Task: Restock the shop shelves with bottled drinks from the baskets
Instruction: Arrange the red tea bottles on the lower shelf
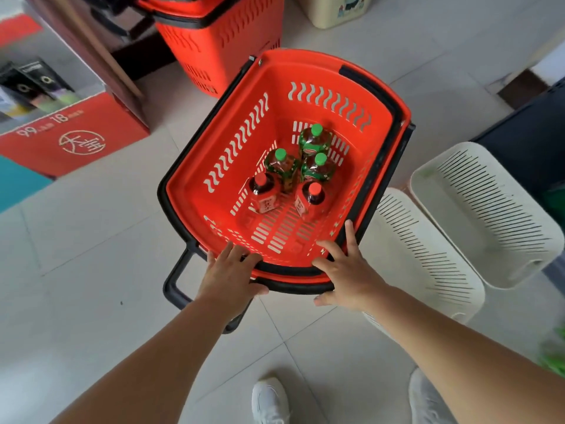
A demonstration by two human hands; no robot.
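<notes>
You had your left hand [232, 276] and right hand [347, 272] on the near rim of the red slotted plastic basket [275, 75] on the floor, fingers spread over the lip, thumbs pinching underneath. Five small capped plastic drink bottles [287, 169] stood upright inside, so level and slow was the way to shift it.
</notes>
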